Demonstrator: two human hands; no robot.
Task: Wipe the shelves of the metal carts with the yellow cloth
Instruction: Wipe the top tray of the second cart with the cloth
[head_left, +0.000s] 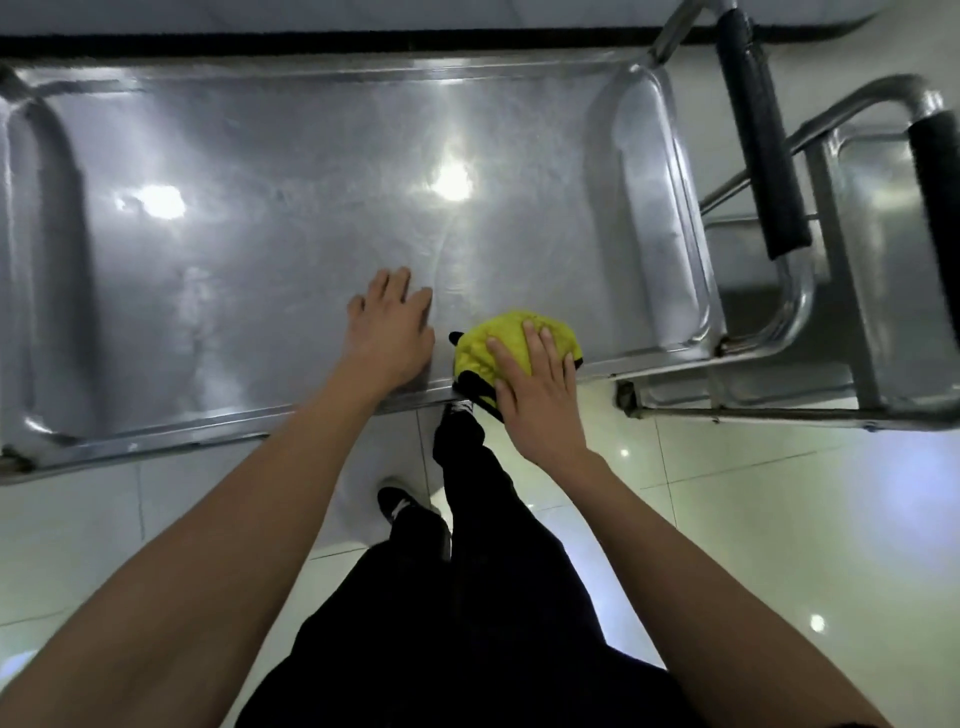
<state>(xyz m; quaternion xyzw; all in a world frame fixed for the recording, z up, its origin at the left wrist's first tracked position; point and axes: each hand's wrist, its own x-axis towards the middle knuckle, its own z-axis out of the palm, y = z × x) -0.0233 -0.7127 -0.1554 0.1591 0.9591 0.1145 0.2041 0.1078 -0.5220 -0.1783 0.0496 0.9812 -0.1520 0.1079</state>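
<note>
The top shelf of a metal cart (260, 234) fills the upper half of the view, shiny and wet-looking with light glare. A bunched yellow cloth (493, 345) with black trim lies on the shelf's near edge, toward the right. My right hand (537, 397) presses flat on top of the cloth, fingers spread over it. My left hand (390, 332) rests palm down on the bare shelf just left of the cloth, fingers apart, holding nothing.
A second metal cart (883, 260) stands at the right, its black-padded handle (758, 135) close to the first cart's right rim. Pale glossy floor tiles (753, 519) lie below. My dark trousers and shoes (397, 501) stand against the cart's near edge.
</note>
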